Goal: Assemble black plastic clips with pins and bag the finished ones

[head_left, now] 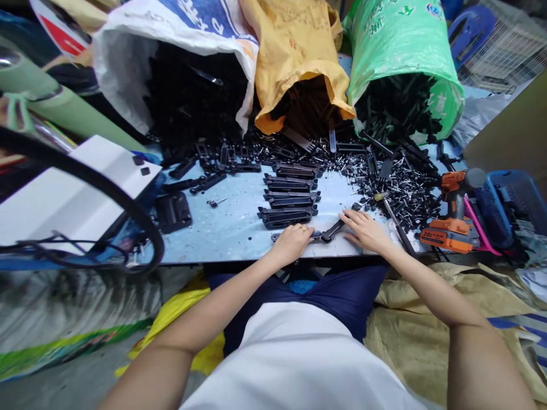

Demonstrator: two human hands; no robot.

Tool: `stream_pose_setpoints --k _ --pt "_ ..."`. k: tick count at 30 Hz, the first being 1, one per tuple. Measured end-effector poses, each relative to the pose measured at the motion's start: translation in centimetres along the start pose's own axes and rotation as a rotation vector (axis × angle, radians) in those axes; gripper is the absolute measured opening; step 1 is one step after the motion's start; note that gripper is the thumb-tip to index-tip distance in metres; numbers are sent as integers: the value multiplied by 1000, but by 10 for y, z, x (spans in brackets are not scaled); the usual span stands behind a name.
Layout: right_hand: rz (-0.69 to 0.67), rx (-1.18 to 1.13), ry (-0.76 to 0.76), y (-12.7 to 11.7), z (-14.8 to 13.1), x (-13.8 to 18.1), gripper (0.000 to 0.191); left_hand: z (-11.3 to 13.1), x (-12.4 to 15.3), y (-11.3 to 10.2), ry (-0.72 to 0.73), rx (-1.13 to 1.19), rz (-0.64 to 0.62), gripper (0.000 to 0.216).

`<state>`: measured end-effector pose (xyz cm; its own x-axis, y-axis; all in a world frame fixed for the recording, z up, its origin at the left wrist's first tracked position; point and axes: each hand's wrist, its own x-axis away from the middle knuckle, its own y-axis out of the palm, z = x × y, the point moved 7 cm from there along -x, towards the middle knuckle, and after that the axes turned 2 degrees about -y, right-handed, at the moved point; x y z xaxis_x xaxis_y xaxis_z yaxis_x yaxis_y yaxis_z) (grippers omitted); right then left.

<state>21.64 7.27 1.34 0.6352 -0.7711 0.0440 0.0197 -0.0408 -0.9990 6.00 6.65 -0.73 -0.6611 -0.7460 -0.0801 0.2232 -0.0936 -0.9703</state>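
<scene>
A black hinged arm [334,229] lies bent near the front edge of the blue work surface. My left hand [293,245] is closed over its left section, fingers pressed down on it. The thumb and fingers of my right hand [366,230] are on either side of the raised right section, whose far end shows beyond the fingers. Just behind my left hand, several similar black folded arms [290,199] lie in a row, one behind another. A screwdriver [395,222] with a dark shaft or handle rests right of my right hand.
Loose screws and small black parts [401,182] cover the right side. Behind stand a white sack [123,74], an orange sack [294,34] and a green sack [401,45], all open. An orange cordless drill [453,216] and blue basket [513,182] are at right; a black cable [141,216] curves at left.
</scene>
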Motion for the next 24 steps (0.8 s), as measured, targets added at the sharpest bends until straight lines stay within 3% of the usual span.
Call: stream_pose_setpoints --k 6,8,11,17,20,24 --pt "-139 118 -208 4 -15 -16 23 -2 0 -3 -21 -19 -17 20" --pt "-256 132 -217 6 -24 -11 22 -3 0 -3 -27 0 -31 20" --pt "-382 97 -182 9 -37 -3 35 -2 0 -2 -36 40 -65 23" --pt "-412 71 -76 13 -48 1 38 4 -3 -8 -50 97 -115 34" --pt "-407 87 -8 10 -47 3 40 5 -4 -9 -51 117 -141 51" --pt "-330 124 29 -2 -54 3 39 3 0 -8 -28 158 -74 58"
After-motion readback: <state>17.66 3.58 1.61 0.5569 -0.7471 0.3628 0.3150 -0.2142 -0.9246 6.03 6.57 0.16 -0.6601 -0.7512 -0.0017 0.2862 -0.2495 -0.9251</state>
